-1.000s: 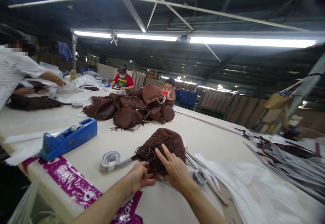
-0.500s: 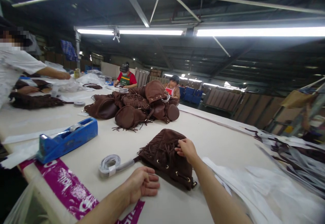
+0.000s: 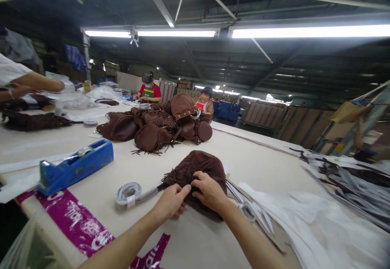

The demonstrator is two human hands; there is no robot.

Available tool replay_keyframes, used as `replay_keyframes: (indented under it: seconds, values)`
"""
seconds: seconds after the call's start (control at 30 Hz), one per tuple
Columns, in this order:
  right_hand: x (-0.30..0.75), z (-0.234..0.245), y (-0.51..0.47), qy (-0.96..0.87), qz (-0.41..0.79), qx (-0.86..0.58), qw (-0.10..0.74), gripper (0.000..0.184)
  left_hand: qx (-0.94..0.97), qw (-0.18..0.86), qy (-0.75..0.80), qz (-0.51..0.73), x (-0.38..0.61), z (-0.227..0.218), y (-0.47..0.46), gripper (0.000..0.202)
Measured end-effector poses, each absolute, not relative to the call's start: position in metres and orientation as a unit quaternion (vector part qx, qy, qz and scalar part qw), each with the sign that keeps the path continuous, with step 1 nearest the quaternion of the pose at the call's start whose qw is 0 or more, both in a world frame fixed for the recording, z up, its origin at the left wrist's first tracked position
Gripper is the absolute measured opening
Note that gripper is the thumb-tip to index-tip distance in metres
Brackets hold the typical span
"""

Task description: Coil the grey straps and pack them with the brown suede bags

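Overhead fluorescent tubes [image 3: 307,31] glare white and light the counter [image 3: 252,159] brightly, leaving soft shadows; the wide-angle view bends toward the edges, and the sheets [image 3: 344,212] at right blur.

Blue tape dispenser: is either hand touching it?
No, the left hand and right hand are on the fringed brown bag, away from the blue tape dispenser.

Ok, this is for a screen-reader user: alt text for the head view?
The left hand and right hand rest on a fringed brown suede bag on a white table, with more fringed bags piled beyond and a blue tape dispenser to the left.
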State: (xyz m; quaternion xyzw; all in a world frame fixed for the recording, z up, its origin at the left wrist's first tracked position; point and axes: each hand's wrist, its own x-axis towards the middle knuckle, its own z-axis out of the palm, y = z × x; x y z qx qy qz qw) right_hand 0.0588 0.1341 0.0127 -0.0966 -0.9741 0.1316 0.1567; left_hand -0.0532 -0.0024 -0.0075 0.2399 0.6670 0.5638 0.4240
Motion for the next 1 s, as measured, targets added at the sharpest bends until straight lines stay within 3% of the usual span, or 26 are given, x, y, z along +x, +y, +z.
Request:
replay_keyframes:
  seconds: [0.07,0.3,0.43,0.6,1.0]
  values:
    - [0.055,0.006,0.141,-0.974,0.143,-0.090,0.147,0.019,0.220,0.453,0.649,0.570,-0.054,-0.010,0.003,0.020]
    - [0.061,-0.009,0.154,-0.967,0.208,-0.052,0.138,0.034,0.105,0.568,0.575,0.579,-0.045,-0.026,-0.005,0.004]
    - [0.069,-0.018,0.153,-0.959,0.234,-0.052,0.150,0.034,0.075,0.586,0.551,0.589,-0.038,-0.029,-0.004,0.014]
    - [0.067,-0.028,0.150,-0.966,0.217,-0.040,0.138,0.059,0.054,0.602,0.551,0.575,-0.034,-0.023,0.002,0.021]
    - [0.044,-0.015,0.140,-0.976,0.114,-0.154,0.099,0.037,0.197,0.627,0.608,0.446,-0.022,-0.010,-0.009,0.038]
